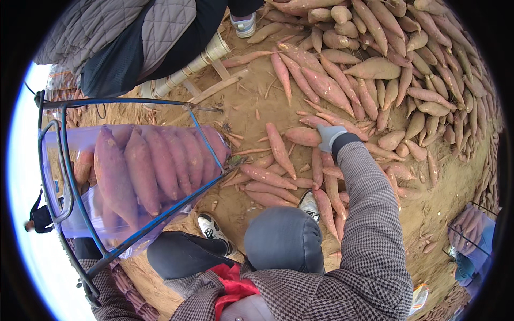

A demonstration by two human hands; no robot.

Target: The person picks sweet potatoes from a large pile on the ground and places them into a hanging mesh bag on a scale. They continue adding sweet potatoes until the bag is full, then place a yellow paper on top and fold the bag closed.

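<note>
My right hand (pixel 332 136), in a light grey-blue glove, closes around the right end of a reddish sweet potato (pixel 303 136) low over the ground. More sweet potatoes lie around it, among them a long one (pixel 280 150) and several near my shoe. My left hand is out of sight; its sleeve (pixel 108 291) runs behind a blue metal frame (pixel 156 218) at the left. A translucent purple plastic bag (pixel 68 138) is held in that frame, its mouth towards the left. Large sweet potatoes (pixel 140 172) are stacked in a row inside it.
A big heap of sweet potatoes (pixel 429 72) rises at the upper right. Another person (pixel 160 36) sits on a low stool (pixel 213 50) at the top left. A second filled bag (pixel 468 230) in a frame stands at the far right. A distant person (pixel 40 216) is at the left rim.
</note>
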